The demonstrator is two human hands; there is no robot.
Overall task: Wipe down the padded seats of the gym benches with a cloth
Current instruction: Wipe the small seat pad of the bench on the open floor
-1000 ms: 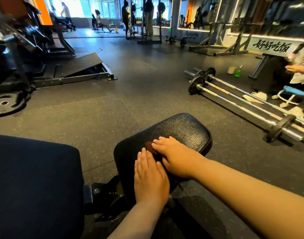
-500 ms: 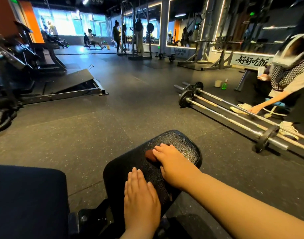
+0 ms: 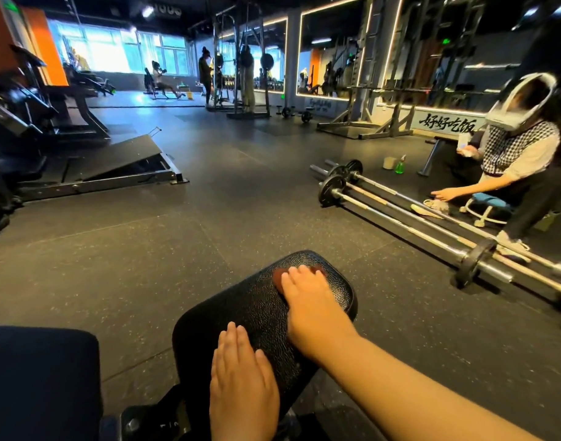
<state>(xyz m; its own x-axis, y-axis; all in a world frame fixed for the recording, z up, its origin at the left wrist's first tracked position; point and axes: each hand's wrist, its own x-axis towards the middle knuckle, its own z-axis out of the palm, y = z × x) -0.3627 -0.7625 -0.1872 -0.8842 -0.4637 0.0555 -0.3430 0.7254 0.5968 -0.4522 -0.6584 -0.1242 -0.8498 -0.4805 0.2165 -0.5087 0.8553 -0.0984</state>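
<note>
A black padded bench seat with a textured surface lies in front of me, low in the head view. My right hand presses flat on a small reddish-brown cloth near the seat's far end; only the cloth's edges show past my fingers. My left hand rests flat, fingers straight, on the seat's near end. A second dark pad of the bench fills the lower left corner.
Barbells with plates lie on the rubber floor to the right, where a seated person reaches toward a rag. A green spray bottle stands behind them. A slanted platform and machines stand at the left.
My right hand has slid the cloth farther along the seat toward its far end. The view has tilted up, and the person at the right has leaned down to the floor.
</note>
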